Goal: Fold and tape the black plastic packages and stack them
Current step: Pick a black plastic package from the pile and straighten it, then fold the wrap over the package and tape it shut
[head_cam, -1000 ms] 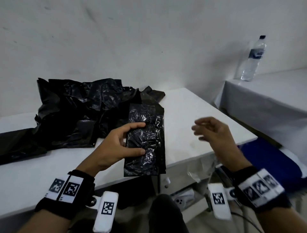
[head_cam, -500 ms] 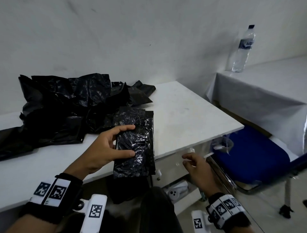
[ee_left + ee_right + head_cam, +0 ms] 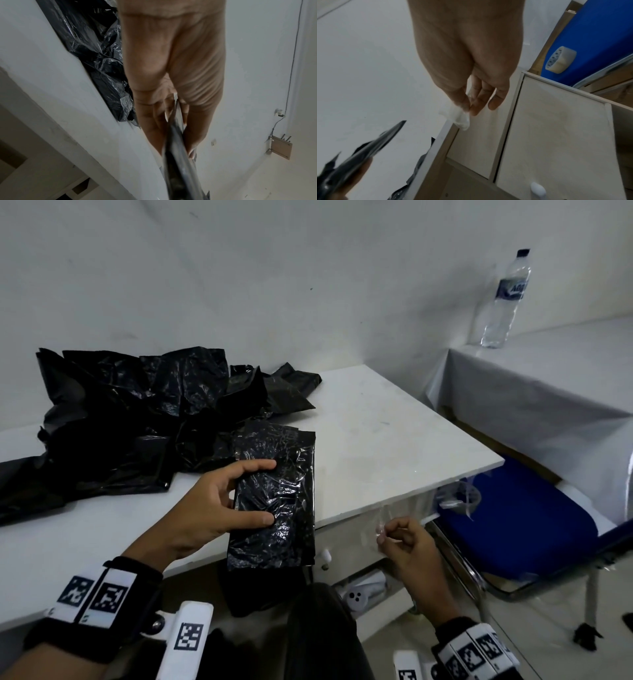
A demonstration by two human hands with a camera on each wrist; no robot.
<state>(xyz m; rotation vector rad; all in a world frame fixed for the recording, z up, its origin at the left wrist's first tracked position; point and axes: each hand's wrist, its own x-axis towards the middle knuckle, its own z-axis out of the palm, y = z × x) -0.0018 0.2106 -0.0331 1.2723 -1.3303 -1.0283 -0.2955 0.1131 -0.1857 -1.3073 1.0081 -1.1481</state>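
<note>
My left hand (image 3: 219,508) grips a folded black plastic package (image 3: 274,501) over the front edge of the white table (image 3: 394,440), thumb on top and fingers beneath. In the left wrist view the package (image 3: 178,162) shows edge-on between thumb and fingers. My right hand (image 3: 404,546) is below the table's front edge and pinches a strip of clear tape (image 3: 460,119) between thumb and forefinger. More clear tape strips (image 3: 459,501) hang from the table's right corner. A heap of loose black plastic bags (image 3: 137,419) lies at the back left of the table.
A tape roll (image 3: 559,59) lies on the blue chair seat (image 3: 513,518) right of the table. A water bottle (image 3: 507,299) stands on a white-covered table (image 3: 548,378) at the far right. Below the tabletop is a pale cabinet with drawers (image 3: 547,135).
My right hand dropped from above the table to below its front edge and took hold of a clear tape strip. The left hand kept holding the package.
</note>
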